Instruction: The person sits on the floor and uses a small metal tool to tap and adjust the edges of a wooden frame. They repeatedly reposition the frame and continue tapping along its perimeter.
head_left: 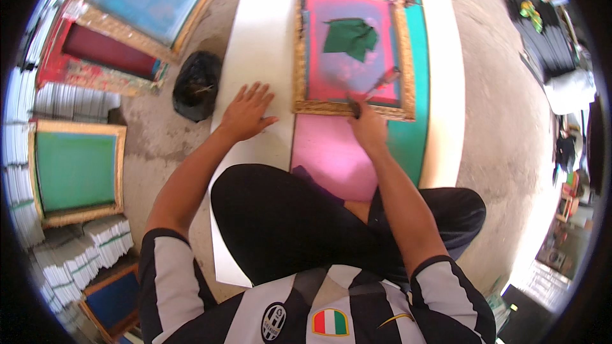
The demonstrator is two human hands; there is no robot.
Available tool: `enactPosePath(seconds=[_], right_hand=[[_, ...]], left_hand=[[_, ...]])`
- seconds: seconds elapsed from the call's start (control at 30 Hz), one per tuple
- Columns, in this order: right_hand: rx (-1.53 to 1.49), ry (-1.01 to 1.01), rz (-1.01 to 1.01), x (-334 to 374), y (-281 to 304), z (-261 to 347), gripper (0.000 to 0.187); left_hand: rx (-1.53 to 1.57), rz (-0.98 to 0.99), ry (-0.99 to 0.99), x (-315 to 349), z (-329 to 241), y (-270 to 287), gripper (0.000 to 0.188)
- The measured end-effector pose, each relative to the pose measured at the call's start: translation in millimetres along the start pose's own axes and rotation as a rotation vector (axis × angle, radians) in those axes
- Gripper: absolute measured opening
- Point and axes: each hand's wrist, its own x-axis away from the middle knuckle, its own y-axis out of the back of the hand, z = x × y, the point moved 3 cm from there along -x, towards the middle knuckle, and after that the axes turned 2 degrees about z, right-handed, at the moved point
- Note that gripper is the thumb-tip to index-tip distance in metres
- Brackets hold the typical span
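Observation:
My left hand (247, 113) lies palm down on the white board (268, 19), fingers spread, holding nothing. At the near edge of a wood-framed printing screen (298, 64), my right hand (368, 126) is closed on a red-smeared tool (384, 83). The tool is blurred by motion, so its exact kind is not clear. Its visible part lies over the screen's lower right corner. Pink-red ink marks the screen's bluish mesh. A crumpled dark green cloth (349, 38) rests on the mesh, beyond my right hand.
Pink (328, 143) and green sheets (417, 57) lie under the screen. A black plastic bag (197, 86) sits on the floor at left. Further left stand a blue-mesh screen (150, 0), a green-mesh screen (76, 169) and stacked white bundles (83, 251). My crossed legs border the near side.

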Motion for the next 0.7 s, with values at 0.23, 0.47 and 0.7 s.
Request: enactPosePath(seconds=[0.23,0.47,0.7], right_hand=[[-0.167,0.228,-0.166,14,19,-27,0.05],[-0.382,-0.123,0.386,22,109,-108,0.028],[-0.928,-0.435,0.478,33,121,-183,0.038]], left_hand=[[0.141,0.136,-0.072,-57,-62,90,0.049],[0.166,0.156,-0.038,-110,-168,85,0.056],[0.275,-0.018,0.137,-126,-229,28,0.072]])
